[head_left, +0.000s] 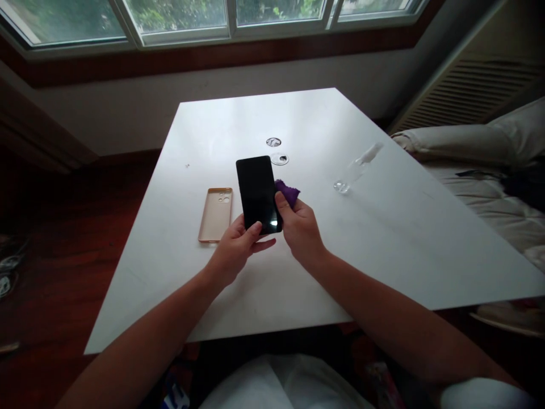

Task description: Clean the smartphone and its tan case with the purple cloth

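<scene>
A black smartphone (256,190) is held up over the table, its dark screen towards me. My left hand (239,244) grips its lower end, thumb on the front at the bottom edge and fingers behind. On the phone's right edge, my right hand (300,224) is closed around a crumpled purple cloth (288,192), which sticks out above the thumb beside the phone. A tan phone case (215,216) with camera cut-outs lies on the table just left of the phone. The phone's back is hidden.
The white table (361,250) carries a clear spray bottle (357,167) lying at the right. Behind the phone are a round cut-out (273,142) and an oval piece (280,159) whose kind I cannot tell. A cushioned pale seat (468,165) stands on the right, windows (183,17) beyond.
</scene>
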A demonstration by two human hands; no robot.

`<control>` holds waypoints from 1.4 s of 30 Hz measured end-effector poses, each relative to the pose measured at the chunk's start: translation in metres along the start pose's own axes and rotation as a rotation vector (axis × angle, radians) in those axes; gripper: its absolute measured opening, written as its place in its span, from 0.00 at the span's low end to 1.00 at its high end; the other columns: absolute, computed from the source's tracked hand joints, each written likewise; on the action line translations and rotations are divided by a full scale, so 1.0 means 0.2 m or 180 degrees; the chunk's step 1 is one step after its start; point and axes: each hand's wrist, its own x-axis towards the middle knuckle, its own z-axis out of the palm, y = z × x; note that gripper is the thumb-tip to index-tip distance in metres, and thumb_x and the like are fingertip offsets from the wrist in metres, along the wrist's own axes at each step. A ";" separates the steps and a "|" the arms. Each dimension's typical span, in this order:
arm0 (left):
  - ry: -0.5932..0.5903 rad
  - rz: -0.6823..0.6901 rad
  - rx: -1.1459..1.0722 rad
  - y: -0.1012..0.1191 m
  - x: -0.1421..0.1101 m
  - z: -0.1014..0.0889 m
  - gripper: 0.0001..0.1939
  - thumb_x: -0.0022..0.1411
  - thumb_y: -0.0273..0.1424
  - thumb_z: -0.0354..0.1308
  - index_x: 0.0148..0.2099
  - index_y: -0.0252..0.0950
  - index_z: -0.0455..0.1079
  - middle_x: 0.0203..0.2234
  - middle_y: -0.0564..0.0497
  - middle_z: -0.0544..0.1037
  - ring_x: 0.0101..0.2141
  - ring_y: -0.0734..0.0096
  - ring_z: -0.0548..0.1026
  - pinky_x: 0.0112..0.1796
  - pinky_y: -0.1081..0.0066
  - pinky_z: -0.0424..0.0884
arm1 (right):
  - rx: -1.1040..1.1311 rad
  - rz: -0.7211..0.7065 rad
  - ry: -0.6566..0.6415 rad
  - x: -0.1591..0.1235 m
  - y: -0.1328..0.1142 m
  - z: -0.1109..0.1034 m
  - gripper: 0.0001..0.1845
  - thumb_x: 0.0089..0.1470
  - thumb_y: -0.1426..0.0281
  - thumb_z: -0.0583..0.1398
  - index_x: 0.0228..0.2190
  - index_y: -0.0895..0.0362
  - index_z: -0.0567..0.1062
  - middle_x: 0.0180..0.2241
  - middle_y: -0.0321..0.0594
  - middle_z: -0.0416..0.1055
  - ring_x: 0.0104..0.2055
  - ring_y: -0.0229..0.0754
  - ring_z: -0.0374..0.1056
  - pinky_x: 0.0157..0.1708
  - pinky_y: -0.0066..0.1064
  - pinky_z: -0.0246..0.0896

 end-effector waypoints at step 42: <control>0.0029 -0.0104 -0.1089 0.22 -0.06 -0.06 0.29 0.71 0.49 0.51 0.61 0.32 0.71 0.54 0.38 0.79 0.57 0.52 0.76 0.58 0.56 0.73 | -0.3114 -0.3509 -0.2258 -0.16 -0.05 -0.03 0.38 0.61 0.78 0.55 0.71 0.56 0.56 0.72 0.43 0.53 0.76 0.49 0.41 0.75 0.54 0.37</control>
